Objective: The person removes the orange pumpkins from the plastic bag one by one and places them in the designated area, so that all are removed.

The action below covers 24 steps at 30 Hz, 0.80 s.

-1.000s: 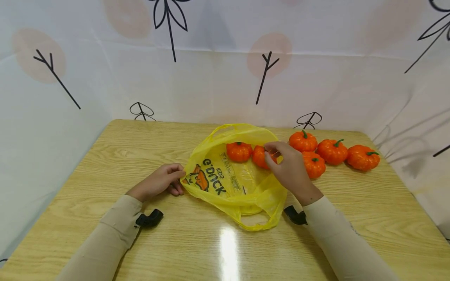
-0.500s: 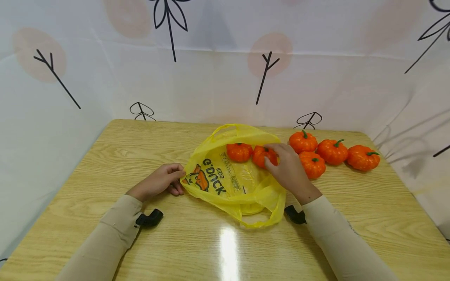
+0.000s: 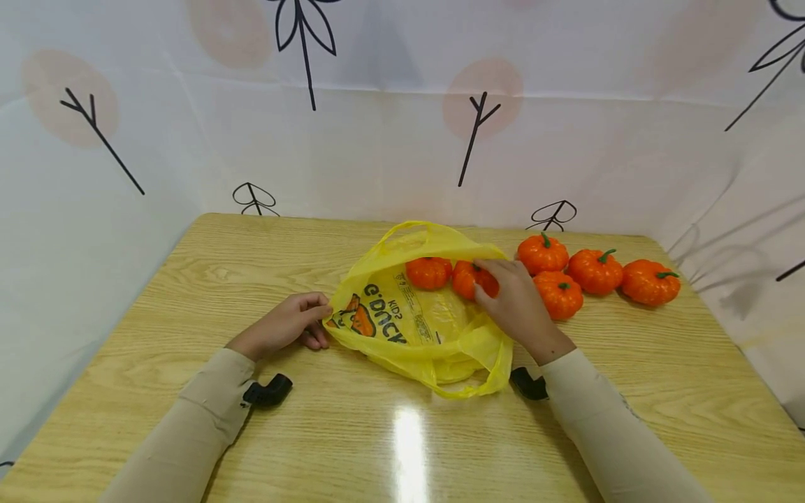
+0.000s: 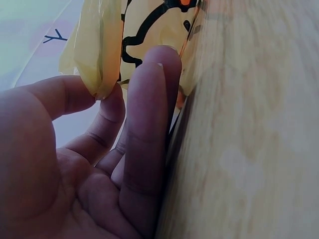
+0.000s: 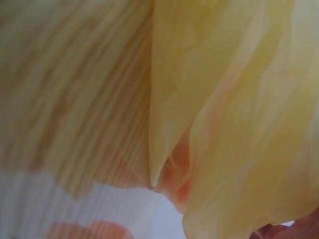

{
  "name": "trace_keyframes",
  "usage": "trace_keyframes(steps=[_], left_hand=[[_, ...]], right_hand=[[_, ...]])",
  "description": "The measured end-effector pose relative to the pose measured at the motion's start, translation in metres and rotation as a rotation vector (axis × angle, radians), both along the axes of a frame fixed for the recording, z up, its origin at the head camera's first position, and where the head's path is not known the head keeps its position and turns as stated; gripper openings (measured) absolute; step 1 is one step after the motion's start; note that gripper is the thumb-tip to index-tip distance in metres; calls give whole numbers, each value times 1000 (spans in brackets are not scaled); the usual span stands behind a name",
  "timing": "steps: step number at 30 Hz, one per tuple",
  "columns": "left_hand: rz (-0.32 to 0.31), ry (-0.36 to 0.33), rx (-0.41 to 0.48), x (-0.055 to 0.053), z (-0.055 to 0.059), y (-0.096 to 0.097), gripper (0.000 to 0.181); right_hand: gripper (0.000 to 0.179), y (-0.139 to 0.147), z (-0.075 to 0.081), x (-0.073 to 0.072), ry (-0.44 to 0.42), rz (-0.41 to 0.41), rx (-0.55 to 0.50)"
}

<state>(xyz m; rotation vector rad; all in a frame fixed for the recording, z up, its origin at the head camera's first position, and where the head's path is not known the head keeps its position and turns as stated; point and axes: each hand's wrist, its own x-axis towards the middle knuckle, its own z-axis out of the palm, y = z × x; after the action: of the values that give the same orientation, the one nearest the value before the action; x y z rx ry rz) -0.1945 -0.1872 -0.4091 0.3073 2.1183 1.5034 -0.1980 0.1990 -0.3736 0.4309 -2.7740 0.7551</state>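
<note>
A yellow plastic bag [image 3: 383,328] with duck lettering lies with its mouth open on the table. My left hand [image 3: 292,321] pinches the bag's left rim between thumb and forefinger; in the left wrist view, the other fingers of the left hand [image 4: 99,159] extend beside the plastic. Inside the bag sits one orange toy pumpkin [image 3: 429,274]. To its right is a second toy pumpkin [image 3: 467,279], and my right hand [image 3: 518,307] reaches in at the right rim, thumb and fingers curled round that pumpkin's right side. In the right wrist view, yellow plastic [image 5: 239,114] covers most of the right hand.
Just right of the bag are several more toy pumpkins [image 3: 594,272] with green stems, grouped on the wooden table [image 3: 251,258]. A white patterned cloth [image 3: 390,140] hangs behind the table. Black wrist devices [image 3: 268,390] are worn at the sleeves.
My right thumb has shifted down and away from the forefinger, showing more of the right pumpkin. The bag's front handle has risen and its mouth narrowed. My left hand stays put.
</note>
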Motion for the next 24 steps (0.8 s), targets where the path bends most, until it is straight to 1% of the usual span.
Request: trace_keyframes(steps=[5,12,17,24], left_hand=[[-4,-2,4,0,0,0,30],[-17,-3,15,-1,0,0,29],[-16,0,11,-2,-2,-1,30],[-17,2,11,-3,-5,-2,31]], right_hand=[[41,0,2,1,-25,-1,17],[54,0,1,1,-127,-14,57],[61,1,0,0,-143,-1,62],[61,0,-1,1,-159,12,36]])
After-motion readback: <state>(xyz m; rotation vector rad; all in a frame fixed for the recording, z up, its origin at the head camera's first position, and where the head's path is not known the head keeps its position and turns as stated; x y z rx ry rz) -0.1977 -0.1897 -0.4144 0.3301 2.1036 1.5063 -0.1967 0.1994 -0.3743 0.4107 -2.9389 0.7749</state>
